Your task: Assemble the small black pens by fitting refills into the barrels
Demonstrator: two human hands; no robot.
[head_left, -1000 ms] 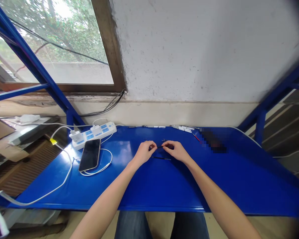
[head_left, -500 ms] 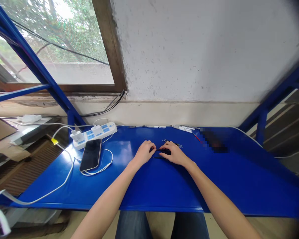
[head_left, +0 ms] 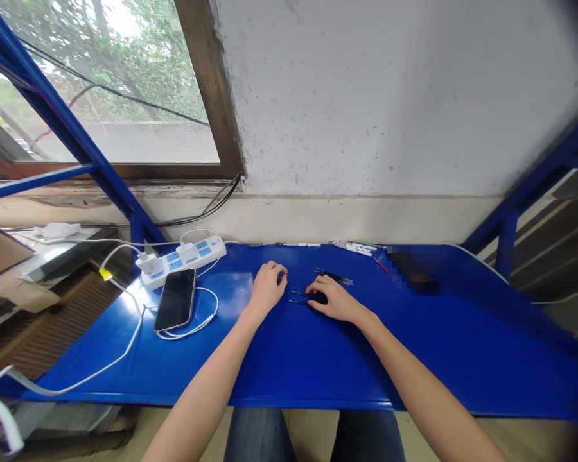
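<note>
My right hand (head_left: pixel 334 298) is above the middle of the blue table, with its thumb and fingers closed on a slim black pen (head_left: pixel 298 292), whose thin end sticks out to the left. A second slim dark rod (head_left: pixel 297 302), similar in look, lies just below it near my thumb. The palm hides the rest of both. My left hand (head_left: pixel 268 287) is a short way to the left, apart from the pens, its fingers loosely bent and its thumb apart from them; nothing shows in it. Just beyond my right hand lies a small bunch of dark pen parts (head_left: pixel 340 278).
White pen barrels (head_left: pixel 359 248) and thin dark pieces (head_left: pixel 264 244) line the table's back edge, with a red refill (head_left: pixel 380 264) nearby. On the left are a phone (head_left: pixel 176 300), a power strip (head_left: pixel 187 258) and a white cable (head_left: pixel 133 343). A pixelated dark object (head_left: pixel 417 273) lies right.
My left hand has drawn back to the left, away from the pens. My right hand has shifted slightly left and keeps hold, and more of the two thin rods now shows.
</note>
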